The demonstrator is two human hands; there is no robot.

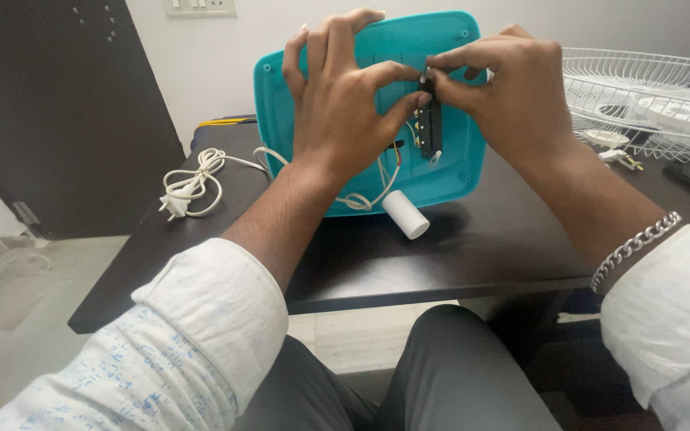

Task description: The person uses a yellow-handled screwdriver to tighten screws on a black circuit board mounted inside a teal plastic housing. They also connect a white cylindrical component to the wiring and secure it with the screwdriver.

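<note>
A teal plastic base cover [450, 172] stands tilted on its edge on the dark table [473, 255], its inner side facing me. A black switch block [430, 132] with brass contacts sits inside it. My left hand [345, 92] rests over the cover's upper left, thumb and forefinger pinching at the top of the switch block. My right hand [505, 88] meets it from the right and pinches the same spot. White wires [377, 187] run from the cover to a white cylindrical capacitor [405, 214] lying in front.
A coiled white power cord with plug [189, 187] lies at the left of the table. A white wire fan guard [648, 100] lies at the right, with small parts [612, 144] beside it. A dark door [49, 112] and a white wall stand behind.
</note>
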